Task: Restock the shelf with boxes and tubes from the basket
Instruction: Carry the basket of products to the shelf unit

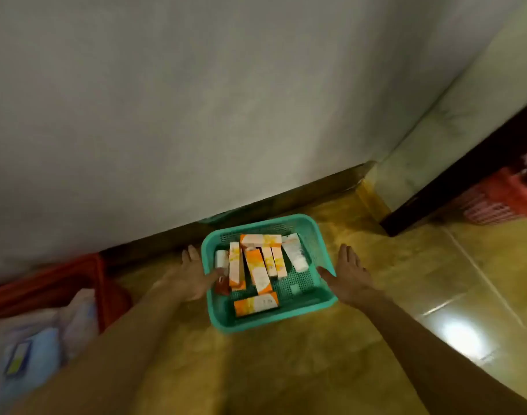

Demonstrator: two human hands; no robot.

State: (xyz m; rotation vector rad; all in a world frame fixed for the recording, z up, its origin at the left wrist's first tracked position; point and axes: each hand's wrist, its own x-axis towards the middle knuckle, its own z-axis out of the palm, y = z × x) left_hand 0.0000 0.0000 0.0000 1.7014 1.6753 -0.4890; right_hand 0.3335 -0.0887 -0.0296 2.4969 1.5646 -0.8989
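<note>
Teal perforated plastic basket [313,235] of orange-and-white boxes [256,269] and white tubes [295,256] sits on the yellow tiled floor [286,369], left hand [193,280] and right hand [350,278] flanking its sides, fingers apart, thumbs on the rims, apparently to lift it.

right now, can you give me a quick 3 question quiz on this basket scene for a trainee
1. True or false: the teal basket sits on the floor by the wall.
2. Which hand has its thumb over the basket's rim? A) left hand B) right hand
3. Fill in: the orange-and-white boxes lie ____ the basket.

Key: 1 true; 2 A; 3 inside
</note>
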